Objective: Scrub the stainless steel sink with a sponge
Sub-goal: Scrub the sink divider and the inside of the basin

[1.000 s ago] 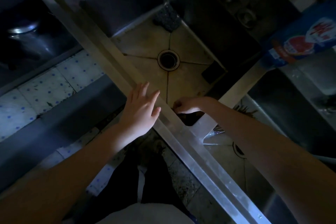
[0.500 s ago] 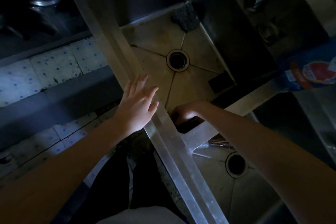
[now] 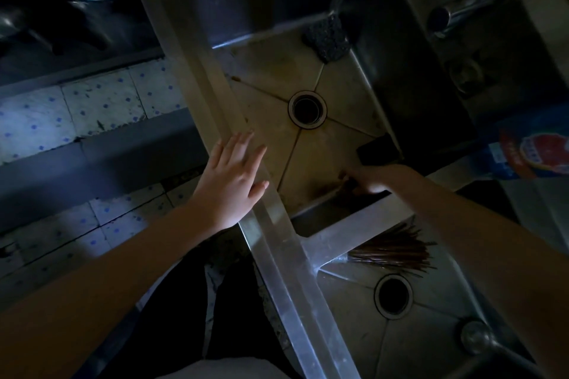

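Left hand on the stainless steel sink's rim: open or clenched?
Open: the left hand lies flat, fingers straight, on the stainless steel sink's front rim.

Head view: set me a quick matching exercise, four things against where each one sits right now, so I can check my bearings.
Things:
1 left hand
2 right hand
3 dark scouring pad
4 chopsticks

Places:
A far corner of the left basin
B in the right basin
C flat on the front rim
D low in the left basin, by the divider

Pairs: 1-C; 2-D; 3-A; 4-B
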